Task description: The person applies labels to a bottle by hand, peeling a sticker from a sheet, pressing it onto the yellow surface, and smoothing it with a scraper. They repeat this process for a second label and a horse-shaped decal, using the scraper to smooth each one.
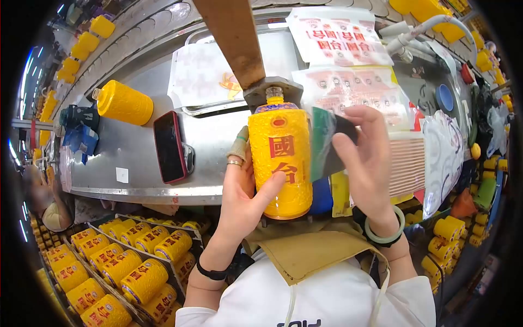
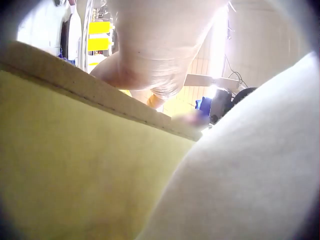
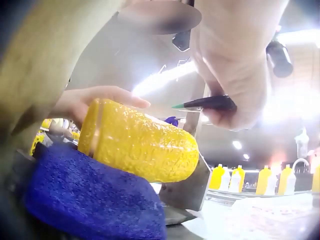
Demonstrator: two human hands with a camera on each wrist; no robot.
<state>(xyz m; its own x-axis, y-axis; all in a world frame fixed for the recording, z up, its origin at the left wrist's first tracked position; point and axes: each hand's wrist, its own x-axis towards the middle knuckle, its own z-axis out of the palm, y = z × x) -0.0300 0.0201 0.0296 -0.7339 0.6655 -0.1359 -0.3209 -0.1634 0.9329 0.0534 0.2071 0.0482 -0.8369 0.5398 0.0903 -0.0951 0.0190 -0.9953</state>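
A yellow bottle with red characters and a clear glass neck lies against a metal bracket, its neck pointing away from me. My left hand grips it from the left, thumb across the front, fingers along the side; a finger cot covers one finger. To the right of the bottle, my right hand pinches a dark squeegee blade with a green edge close to the bottle's side. In the right wrist view the squeegee is over the bottle. Apron and sleeve fill most of the left wrist view.
Sheets of red character decals lie at the back right. On the metal table are a phone and another yellow bottle. A wooden beam rises behind the bracket. Crates of yellow bottles stand lower left. A blue sponge-like pad sits below the bottle.
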